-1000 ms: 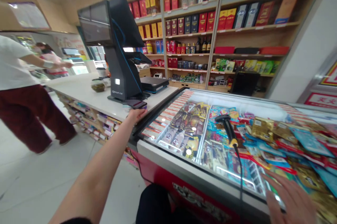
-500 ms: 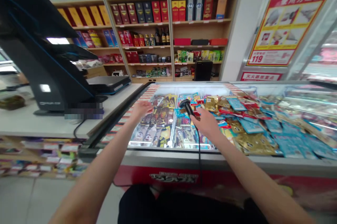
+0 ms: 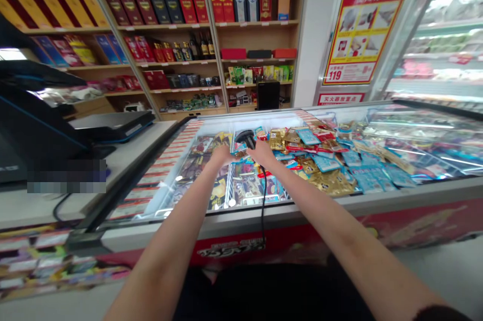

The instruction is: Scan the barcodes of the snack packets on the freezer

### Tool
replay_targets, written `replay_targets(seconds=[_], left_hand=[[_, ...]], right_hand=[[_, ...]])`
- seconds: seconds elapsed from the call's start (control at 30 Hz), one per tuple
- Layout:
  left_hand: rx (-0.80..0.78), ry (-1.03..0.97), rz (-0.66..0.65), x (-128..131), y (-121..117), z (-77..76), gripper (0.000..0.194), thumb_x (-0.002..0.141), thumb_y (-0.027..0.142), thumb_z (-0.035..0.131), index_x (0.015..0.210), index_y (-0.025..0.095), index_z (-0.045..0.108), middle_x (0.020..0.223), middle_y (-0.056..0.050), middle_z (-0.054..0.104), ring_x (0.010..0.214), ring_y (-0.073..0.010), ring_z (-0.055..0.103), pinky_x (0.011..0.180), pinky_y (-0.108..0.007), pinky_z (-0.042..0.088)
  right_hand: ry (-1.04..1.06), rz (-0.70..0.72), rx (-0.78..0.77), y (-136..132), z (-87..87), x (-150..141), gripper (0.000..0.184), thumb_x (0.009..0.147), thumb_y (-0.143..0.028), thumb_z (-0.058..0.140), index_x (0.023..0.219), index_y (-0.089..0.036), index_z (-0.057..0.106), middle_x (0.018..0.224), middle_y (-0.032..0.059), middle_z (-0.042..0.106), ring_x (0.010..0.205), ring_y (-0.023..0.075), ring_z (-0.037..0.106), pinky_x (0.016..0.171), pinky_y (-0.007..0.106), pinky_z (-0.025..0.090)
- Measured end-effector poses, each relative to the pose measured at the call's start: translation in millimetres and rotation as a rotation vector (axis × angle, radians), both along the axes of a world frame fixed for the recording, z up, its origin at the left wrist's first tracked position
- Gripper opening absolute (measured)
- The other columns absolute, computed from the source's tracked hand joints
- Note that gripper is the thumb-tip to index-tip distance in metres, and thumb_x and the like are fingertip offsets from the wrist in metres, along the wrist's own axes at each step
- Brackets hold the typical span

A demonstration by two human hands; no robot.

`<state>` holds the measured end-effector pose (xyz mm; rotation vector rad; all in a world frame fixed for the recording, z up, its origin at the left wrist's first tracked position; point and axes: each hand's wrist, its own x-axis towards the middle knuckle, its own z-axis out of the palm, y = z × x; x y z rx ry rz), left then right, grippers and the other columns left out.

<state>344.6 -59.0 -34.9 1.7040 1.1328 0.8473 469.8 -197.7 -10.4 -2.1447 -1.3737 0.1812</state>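
My right hand [image 3: 263, 154] is closed around the handle of a black handheld barcode scanner [image 3: 246, 138]. Its head tilts forward and left, and a black cord [image 3: 263, 195] hangs from the handle. Close beside it, my left hand [image 3: 222, 155] has its fingers closed on the near-left edge of a small blue and brown snack packet [image 3: 240, 154], just under the scanner head. To the right of my hands, blue, gold and red snack packets [image 3: 326, 161] lie in a loose heap on the glass top of the chest freezer [image 3: 279, 209].
A counter [image 3: 132, 160] on the left carries a black scale [image 3: 113, 125] with a dark screen unit [image 3: 30, 130]. Shelves of boxed bottles [image 3: 162, 6] stand behind the freezer. A red fire-hydrant poster [image 3: 368, 19] hangs on the wall. Wrapped ices show through the glass.
My left hand has moved right to the packet, closing the gap between my hands. The scanner has come over the packet. My view has turned to the right.
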Motion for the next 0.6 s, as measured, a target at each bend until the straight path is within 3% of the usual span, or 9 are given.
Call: replay_targets(seconds=[0.13, 0.2, 0.33, 0.47, 0.6], left_hand=[[0.142, 0.261, -0.005, 10, -1, 1.3, 0.043, 0.063, 0.036, 0.088, 0.052, 0.022, 0.048, 0.065, -0.011, 0.060, 0.108, -0.0377, 0.067, 0.084, -0.035, 0.054], [0.184, 0.260, -0.032, 15, -1, 5.0, 0.038, 0.059, 0.027, 0.088, 0.052, 0.022, 0.051, 0.061, -0.008, 0.058, 0.101, -0.0361, 0.068, 0.083, -0.035, 0.053], [0.137, 0.104, -0.002, 24, -1, 12.2, 0.030, 0.054, 0.022, 0.088, 0.062, 0.020, 0.060, 0.060, -0.001, 0.057, 0.082, -0.0266, 0.068, 0.076, -0.032, 0.054], [0.000, -0.186, 0.015, 30, -1, 13.1, 0.027, 0.059, 0.025, 0.086, 0.076, 0.017, 0.067, 0.063, 0.002, 0.060, 0.067, -0.0181, 0.064, 0.067, -0.030, 0.056], [-0.073, -0.355, 0.028, 31, 1, 8.5, 0.028, 0.059, 0.020, 0.086, 0.079, 0.016, 0.067, 0.065, 0.003, 0.062, 0.067, -0.0158, 0.065, 0.068, -0.029, 0.058]], right_hand=[[0.207, -0.077, 0.288, -10, 14.2, 27, 0.020, 0.082, -0.029, 0.065, 0.096, -0.015, 0.061, 0.090, 0.0119, 0.073, 0.090, 0.0272, 0.071, 0.077, 0.031, 0.052], [0.492, -0.031, 0.364, -13, 20.9, 38, 0.017, 0.081, -0.023, 0.064, 0.094, -0.019, 0.053, 0.068, 0.0030, 0.066, 0.065, 0.0210, 0.066, 0.061, 0.030, 0.051], [0.844, 0.090, 0.462, -12, 24.6, 50, 0.018, 0.077, -0.014, 0.060, 0.083, -0.023, 0.045, 0.049, -0.0069, 0.051, 0.039, 0.0133, 0.048, 0.041, 0.025, 0.041], [0.935, 0.187, 0.511, -5, 15.5, 52, 0.013, 0.080, -0.024, 0.064, 0.081, -0.021, 0.051, 0.060, -0.0038, 0.057, 0.042, 0.0109, 0.050, 0.039, 0.023, 0.041], [1.070, 0.297, 0.501, -5, 9.1, 50, 0.016, 0.085, -0.031, 0.063, 0.081, -0.021, 0.052, 0.061, -0.0035, 0.057, 0.044, 0.0100, 0.051, 0.042, 0.021, 0.042]])
